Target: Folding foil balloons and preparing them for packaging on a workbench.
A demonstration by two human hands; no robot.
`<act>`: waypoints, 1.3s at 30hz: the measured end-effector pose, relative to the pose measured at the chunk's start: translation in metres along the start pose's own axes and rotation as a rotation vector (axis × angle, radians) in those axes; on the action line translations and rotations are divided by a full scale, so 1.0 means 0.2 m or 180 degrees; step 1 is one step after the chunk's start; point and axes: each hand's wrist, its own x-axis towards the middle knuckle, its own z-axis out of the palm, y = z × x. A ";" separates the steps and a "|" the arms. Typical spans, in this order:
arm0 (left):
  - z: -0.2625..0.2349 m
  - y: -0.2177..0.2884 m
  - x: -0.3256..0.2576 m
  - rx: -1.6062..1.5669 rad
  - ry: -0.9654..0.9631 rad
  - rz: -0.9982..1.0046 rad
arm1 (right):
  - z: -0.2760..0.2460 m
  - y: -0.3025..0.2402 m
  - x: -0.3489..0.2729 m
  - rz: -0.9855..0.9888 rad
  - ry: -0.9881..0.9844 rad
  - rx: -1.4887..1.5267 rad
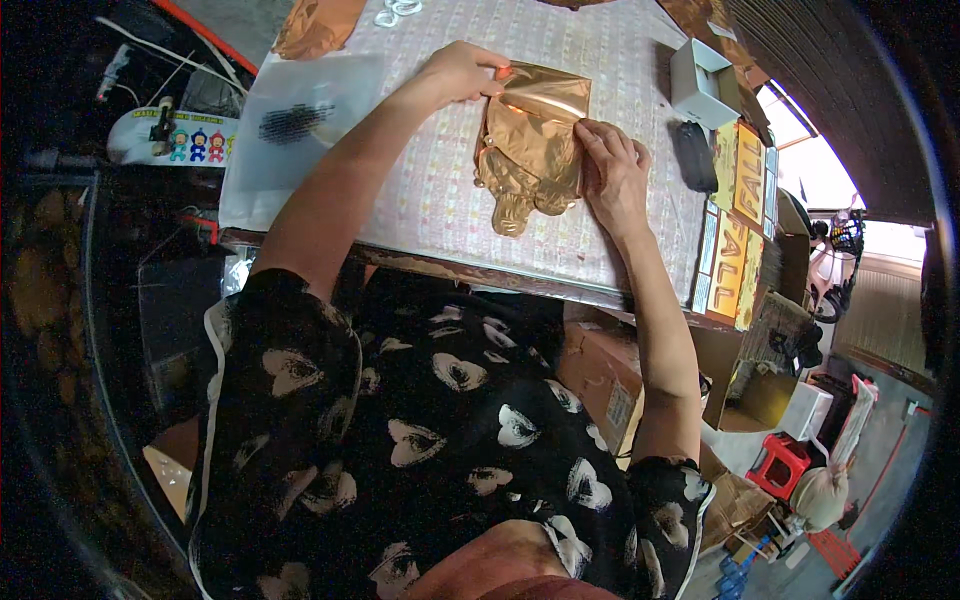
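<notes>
A gold foil balloon (530, 135) lies flat and partly folded on the table, its crumpled, rounded ends toward me. My left hand (465, 75) pinches its far left corner between thumb and fingers. At the balloon's right edge, my right hand (615, 170) has its fingers bent and closed on the foil; the thumb is partly hidden. The far part of the foil is a smooth, straight-edged panel, while the near part is wrinkled. Beneath it is a pale patterned tablecloth (430, 205) under a clear cover.
Left on the table is a translucent plastic bag (300, 160) with dark print. More gold foil (318, 28) and white rings (397, 12) lie at the far side. To the right are an open white box (695, 85), a black case (695, 157) and yellow packages (735, 250). Cardboard boxes (600, 375) stand below.
</notes>
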 end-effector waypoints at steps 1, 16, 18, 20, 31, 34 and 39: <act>-0.01 -0.04 0.04 -0.0076 -0.0072 -0.0027 | 0.00 0.00 0.00 -0.0012 -0.0003 0.0010; -0.06 -0.09 0.16 0.0532 -0.0389 0.0309 | 0.01 0.02 0.00 -0.0044 0.0029 0.0026; -0.07 -0.07 0.15 0.0587 -0.0484 0.0249 | 0.01 0.02 0.00 -0.0061 0.0066 0.0004; -0.07 -0.05 0.12 0.0429 -0.0654 0.0160 | 0.01 0.02 0.00 -0.0055 0.0062 0.0000; -0.01 0.08 -0.13 0.1653 0.0283 0.0528 | 0.01 0.03 -0.01 0.0007 0.0080 0.0027; -0.02 -0.01 -0.11 0.1600 0.0460 0.1404 | -0.01 0.00 0.01 0.0012 0.0115 0.0124; 0.01 -0.05 -0.09 0.0796 -0.0014 0.2602 | 0.00 0.02 -0.01 0.0065 0.0208 0.0137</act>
